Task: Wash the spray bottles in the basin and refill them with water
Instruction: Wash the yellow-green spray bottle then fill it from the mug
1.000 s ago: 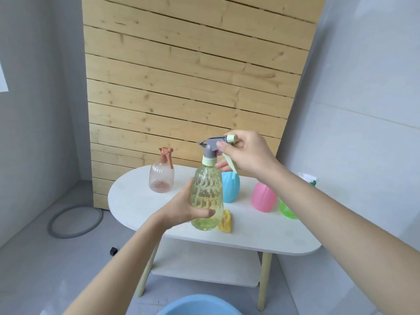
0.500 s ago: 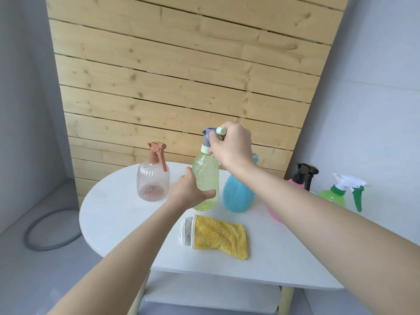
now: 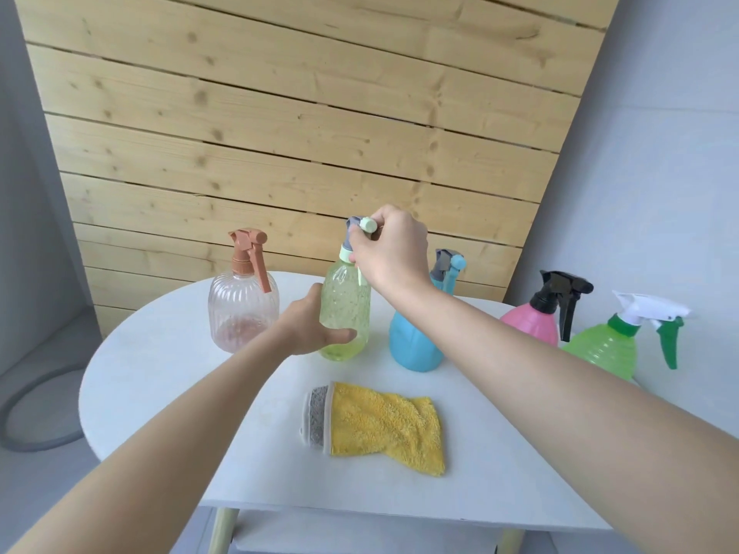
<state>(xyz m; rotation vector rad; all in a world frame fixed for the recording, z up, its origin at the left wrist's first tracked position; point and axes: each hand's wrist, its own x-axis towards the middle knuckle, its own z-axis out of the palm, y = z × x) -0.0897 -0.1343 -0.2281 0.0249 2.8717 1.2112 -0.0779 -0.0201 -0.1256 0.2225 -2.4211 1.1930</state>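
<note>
Both forearms bare, reaching forward from the lower corners of the view and converging toward centre. Left hand (image 3: 310, 327) was extended low, palm turned inward, thumb lying forward along the near side and fingers curled round behind the yellow-green spray bottle (image 3: 346, 313), gripping its lower body. Left wrist was roughly straight with the forearm. Right arm crossed higher, angled up from the lower right. Right hand (image 3: 394, 249) was bent down at the wrist, knuckles facing the camera, fingers closed over the bottle's spray head from above. Fingertips of the right hand were mostly hidden behind the hand itself.
</note>
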